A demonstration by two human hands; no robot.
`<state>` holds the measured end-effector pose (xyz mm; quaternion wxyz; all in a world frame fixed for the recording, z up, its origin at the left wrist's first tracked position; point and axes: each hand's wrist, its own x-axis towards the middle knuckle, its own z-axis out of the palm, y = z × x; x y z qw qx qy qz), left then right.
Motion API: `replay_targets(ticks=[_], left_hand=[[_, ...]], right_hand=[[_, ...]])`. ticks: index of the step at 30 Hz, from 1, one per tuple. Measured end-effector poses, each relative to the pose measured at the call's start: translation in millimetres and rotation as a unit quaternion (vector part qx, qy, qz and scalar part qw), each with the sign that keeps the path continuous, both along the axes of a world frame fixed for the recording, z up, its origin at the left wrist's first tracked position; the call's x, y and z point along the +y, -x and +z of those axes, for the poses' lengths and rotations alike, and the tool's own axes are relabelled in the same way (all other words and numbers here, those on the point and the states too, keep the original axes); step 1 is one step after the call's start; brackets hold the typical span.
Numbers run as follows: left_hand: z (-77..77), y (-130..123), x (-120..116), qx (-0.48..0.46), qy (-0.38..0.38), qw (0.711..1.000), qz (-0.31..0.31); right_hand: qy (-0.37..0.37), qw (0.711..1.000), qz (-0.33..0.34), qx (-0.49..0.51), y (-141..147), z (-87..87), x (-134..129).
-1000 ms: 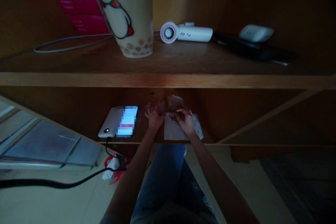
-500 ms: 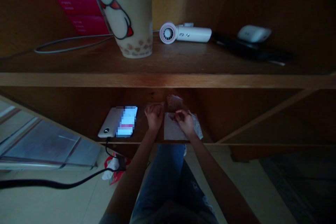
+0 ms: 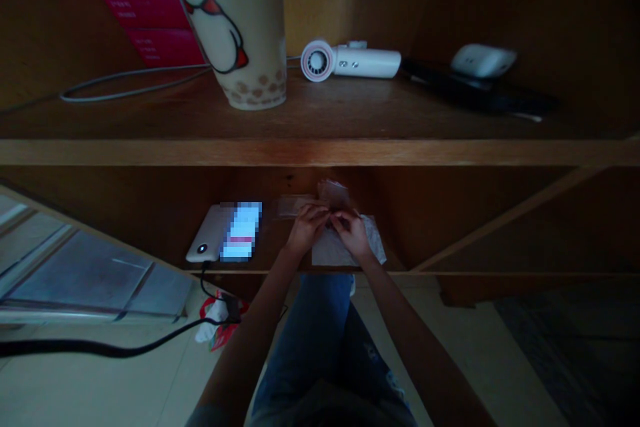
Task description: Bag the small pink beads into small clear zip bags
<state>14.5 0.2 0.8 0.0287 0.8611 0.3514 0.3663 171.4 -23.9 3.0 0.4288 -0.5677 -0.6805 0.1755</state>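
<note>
Two hands come together over the bench, the left hand and the right hand nearly touching at the fingertips, with something small and dark between them; the dim light hides whether either hand is gripping it. Under the right hand lies one crumpled white paper tissue. Two translucent wrappers sit just beyond the hands, the second further left, beside the left hand's knuckles.

Left of the hands, one white power bank lies flat, its bright face blurred, with one black cable dropping over the bench's front edge. Nothing stands between the hands and these items.

Above the hands, a wooden shelf runs across the view and carries one tall cup printed with a cartoon snowman, one white handheld fan, one small white case and one flat black object. One pink-red box stands behind the cup, and one grey cable loops beside it.

Below, the person's jeans fill the gap between the forearms, and one red-and-white bag lies on the floor.
</note>
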Motion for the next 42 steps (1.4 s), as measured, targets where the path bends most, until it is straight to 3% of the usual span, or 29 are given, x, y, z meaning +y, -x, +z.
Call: replay_targets(ticks=[5,12,18,24,34,42], left_hand=[[1.0,-0.6,-1.0,-0.007,0.009,1.000,-0.028],[0.1,-2.6,-4.2,-0.031,0.016,0.999,0.006],[-3.6,-1.9,-4.2,0.000,0.013,1.000,-0.006],[-8.8,-3.1,-4.2,0.025,0.034,0.999,0.011],[7.6,-6.9,-5.3,0.037,0.024,0.995,0.087],[5.9,-6.1,-4.6,0.014,0.025,0.995,0.099]], right_hand=[[-0.012,1.000,0.006,0.012,0.4,2.4,-1.4],[-0.002,1.000,0.002,0.021,-0.2,0.6,-1.6],[0.005,0.998,0.010,0.054,0.3,-2.6,-0.6],[0.006,0.996,0.021,0.085,1.0,-5.4,0.0],[-0.005,0.995,-0.001,0.095,1.1,-7.2,0.0],[0.002,0.994,-0.009,0.110,2.0,-5.0,-1.2]])
